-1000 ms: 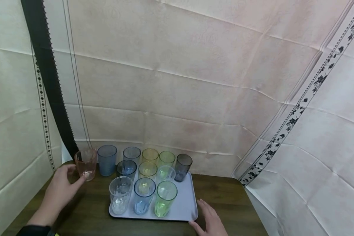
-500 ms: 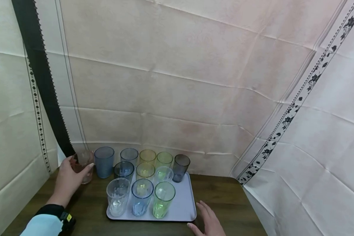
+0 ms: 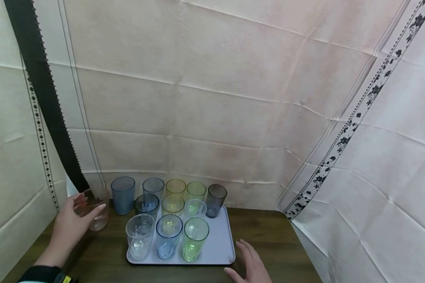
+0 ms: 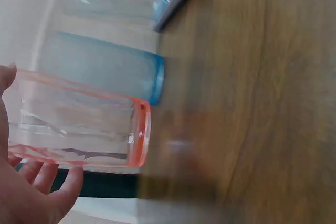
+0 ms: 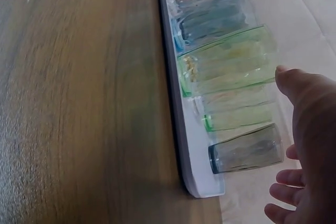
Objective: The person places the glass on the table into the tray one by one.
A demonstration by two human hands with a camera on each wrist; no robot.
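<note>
In the head view my left hand (image 3: 68, 222) holds a pink clear tumbler (image 3: 100, 220) at the left of the table. The left wrist view shows the thumb on one side of the tumbler (image 4: 79, 124) and curled fingers on the other, its base close over the wood. Just behind it stands a frosted blue tumbler (image 3: 123, 195), off the tray. My right hand (image 3: 251, 261) is by the near right corner of a white tray (image 3: 219, 245), fingers loosely spread and holding nothing.
Several tumblers stand in rows on the tray, among them a clear one (image 3: 140, 237), a light blue one (image 3: 169, 237), a green one (image 3: 195, 239) and a dark grey one (image 3: 216, 200). A pale cloth (image 3: 212, 98) hangs behind the wooden table (image 3: 269, 232).
My left hand and the pink tumbler have come a little nearer to me, and the fingers wrap farther around it. The right hand and the tray tumblers have stayed put; the head view shifted slightly.
</note>
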